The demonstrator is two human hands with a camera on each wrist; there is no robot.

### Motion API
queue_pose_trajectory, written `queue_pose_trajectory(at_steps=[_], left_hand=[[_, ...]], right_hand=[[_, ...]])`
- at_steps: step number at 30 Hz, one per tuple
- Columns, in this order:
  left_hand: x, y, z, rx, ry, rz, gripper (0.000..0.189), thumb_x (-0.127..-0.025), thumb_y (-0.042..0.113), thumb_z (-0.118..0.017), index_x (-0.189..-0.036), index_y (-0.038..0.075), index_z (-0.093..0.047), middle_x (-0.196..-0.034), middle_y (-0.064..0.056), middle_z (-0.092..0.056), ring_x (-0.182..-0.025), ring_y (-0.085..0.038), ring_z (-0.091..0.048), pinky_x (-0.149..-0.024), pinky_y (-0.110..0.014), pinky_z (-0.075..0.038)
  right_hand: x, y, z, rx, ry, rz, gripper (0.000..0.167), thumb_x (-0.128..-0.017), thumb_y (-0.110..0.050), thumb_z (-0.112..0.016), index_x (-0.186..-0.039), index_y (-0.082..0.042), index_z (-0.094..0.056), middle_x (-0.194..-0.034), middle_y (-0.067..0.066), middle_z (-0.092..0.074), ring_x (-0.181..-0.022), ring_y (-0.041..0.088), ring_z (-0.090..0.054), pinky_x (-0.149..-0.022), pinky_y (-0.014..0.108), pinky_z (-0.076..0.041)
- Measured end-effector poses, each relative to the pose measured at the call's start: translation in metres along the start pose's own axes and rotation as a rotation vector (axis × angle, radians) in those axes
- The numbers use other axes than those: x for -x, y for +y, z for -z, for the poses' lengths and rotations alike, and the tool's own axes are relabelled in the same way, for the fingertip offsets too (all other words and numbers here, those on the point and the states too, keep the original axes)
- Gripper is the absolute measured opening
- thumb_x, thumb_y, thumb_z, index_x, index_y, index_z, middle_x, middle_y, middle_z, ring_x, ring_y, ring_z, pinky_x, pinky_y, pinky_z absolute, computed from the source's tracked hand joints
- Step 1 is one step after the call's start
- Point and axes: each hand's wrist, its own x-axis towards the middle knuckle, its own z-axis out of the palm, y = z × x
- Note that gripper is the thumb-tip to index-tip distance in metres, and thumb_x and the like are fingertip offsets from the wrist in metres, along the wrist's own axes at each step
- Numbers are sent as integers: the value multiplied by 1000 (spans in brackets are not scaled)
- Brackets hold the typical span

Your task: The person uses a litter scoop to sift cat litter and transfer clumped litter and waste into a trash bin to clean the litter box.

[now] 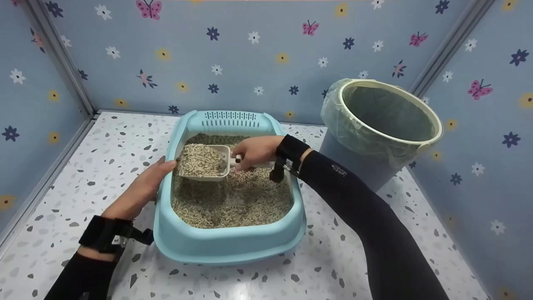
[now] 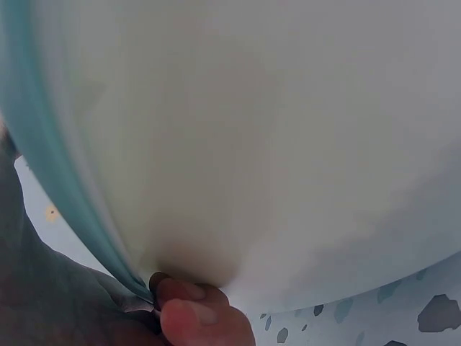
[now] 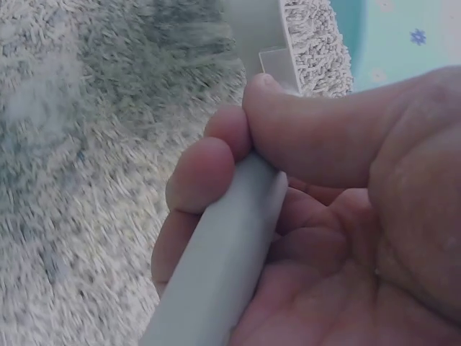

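A light blue litter box holds tan pellet litter, with darker litter along its back. My right hand grips a white litter scoop by its handle, fingers and thumb wrapped round it in the right wrist view. Heaped with pellets, the scoop is held over the left part of the box, its front close to the left rim. My left hand holds that rim, thumb on top. In the left wrist view its curled fingertips show beneath the blue edge, against the box's pale outer wall.
A bin lined with a translucent bag stands right of the litter box, near my right forearm. Blue flower-patterned panels close off the back and both sides. Beneath everything is a white speckled surface.
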Motion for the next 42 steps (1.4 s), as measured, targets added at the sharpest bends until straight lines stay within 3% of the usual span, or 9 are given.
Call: queue_pose_trajectory(at_steps=[8, 13, 18, 25, 33, 42], left_hand=[[1, 0, 1, -14, 8, 0, 82, -115, 61, -43, -180, 16, -20, -143, -32, -60, -112, -44, -72, -78, -52, -65], [1, -1, 2, -15, 2, -4, 82, -116, 60, -42, -180, 16, -20, -143, -31, -60, -109, -43, -73, -76, -51, -66], [1, -1, 2, -17, -6, -14, 80, -116, 60, -41, -180, 16, -19, -142, -32, -61, -108, -43, -74, -74, -51, -66], [-1, 0, -1, 2, 3, -7, 81, -115, 59, -44, -178, 14, -23, -140, -34, -60, -109, -44, -73, -77, -53, -66], [0, -1, 0, -33, 17, 17, 86, -115, 63, -43, -181, 16, -15, -135, -32, -60, -102, -39, -73, -72, -47, -65], [-1, -1, -1, -36, 16, 13, 86, -115, 62, -43, -181, 16, -15, -137, -33, -60, -104, -39, -73, -73, -48, -65]], right_hand=[[22, 7, 19, -78, 73, 25, 13, -111, -19, -69, -100, -12, -67, -88, 1, -67, -83, 19, -64, -79, 32, -54], [34, 10, 30, -91, 97, 50, 22, -114, -22, -65, -95, -13, -62, -83, 3, -64, -74, 18, -56, -76, 32, -47], [41, 10, 37, -113, 112, 69, 20, -114, -20, -66, -95, -14, -64, -83, 2, -63, -73, 18, -55, -74, 30, -46], [48, 12, 41, -139, 130, 58, 22, -113, -22, -67, -94, -12, -67, -81, 1, -61, -67, 15, -51, -66, 28, -43], [51, 13, 43, -173, 189, 65, 18, -112, -22, -70, -103, -8, -74, -82, 0, -62, -70, 12, -53, -65, 26, -42], [62, 17, 45, -261, 266, 103, 13, -111, -20, -72, -108, -8, -76, -72, -2, -53, -61, 10, -44, -57, 24, -36]])
